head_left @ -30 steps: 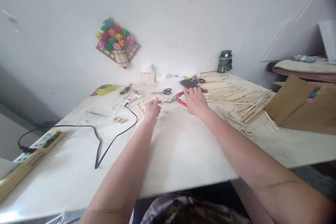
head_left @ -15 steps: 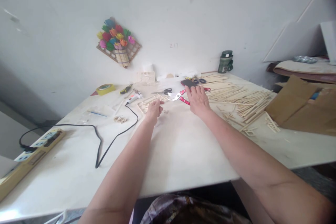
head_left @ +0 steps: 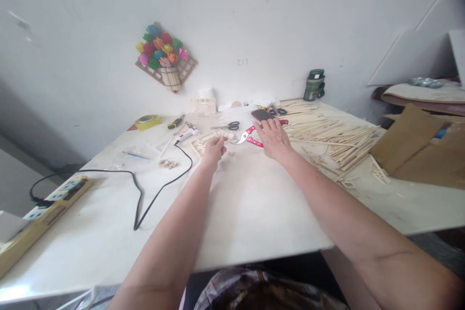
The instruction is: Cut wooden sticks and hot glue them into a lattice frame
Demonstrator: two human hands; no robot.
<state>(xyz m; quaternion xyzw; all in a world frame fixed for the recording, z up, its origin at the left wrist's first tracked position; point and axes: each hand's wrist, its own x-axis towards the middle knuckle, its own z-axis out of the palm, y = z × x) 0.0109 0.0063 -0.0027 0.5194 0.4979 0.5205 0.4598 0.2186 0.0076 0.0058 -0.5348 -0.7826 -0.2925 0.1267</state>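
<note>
While the left hand (head_left: 215, 147) has its grip pressed together, contents too small to tell, the right hand (head_left: 274, 138) has its grip closed around red-handled pruning shears with curved metal blades (head_left: 255, 142), on the near right side of the black-handled scissors (head_left: 233, 126) on the white table (head_left: 254, 203). Shears probably stiff, moderately heavy; best held by both handles, behind the pivot.

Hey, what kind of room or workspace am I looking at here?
Probably a craft workspace, though whether at home or in a shop I can't tell. Thin wooden sticks lie spread over the table, with a glue gun and red-handled pruners among them.
</note>
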